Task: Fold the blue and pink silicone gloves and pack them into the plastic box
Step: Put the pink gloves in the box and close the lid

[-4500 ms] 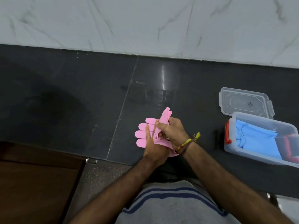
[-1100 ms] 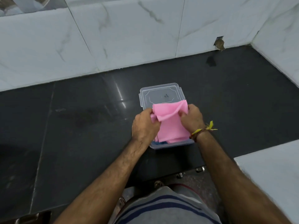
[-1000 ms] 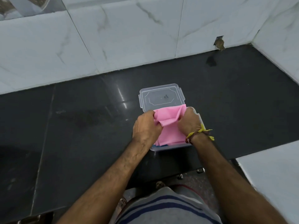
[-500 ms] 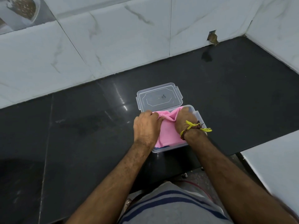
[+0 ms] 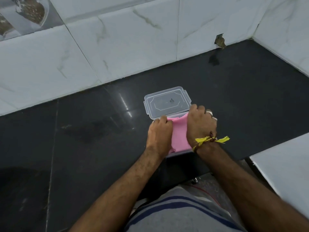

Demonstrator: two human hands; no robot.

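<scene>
Pink glove pressed down into the plastic box.

A second ago the folded pink glove point(image 5: 179, 136) bulged above the rim; now it sits lower, inside the plastic box point(image 5: 177, 153). Left hand point(image 5: 159, 133) and right hand point(image 5: 199, 125) are both curled shut on its two sides, pushing down. Blue glove not visible, likely beneath. Packing looks near done. The clear lid point(image 5: 167, 102) lies touching the box's far edge on the dark counter point(image 5: 83, 139); nothing obstructs it except the hands.

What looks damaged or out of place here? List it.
A broken hole in the wall tile at the counter's far edge, with a dark smudge on the counter below. Otherwise both hands press the pink glove into the box.
</scene>
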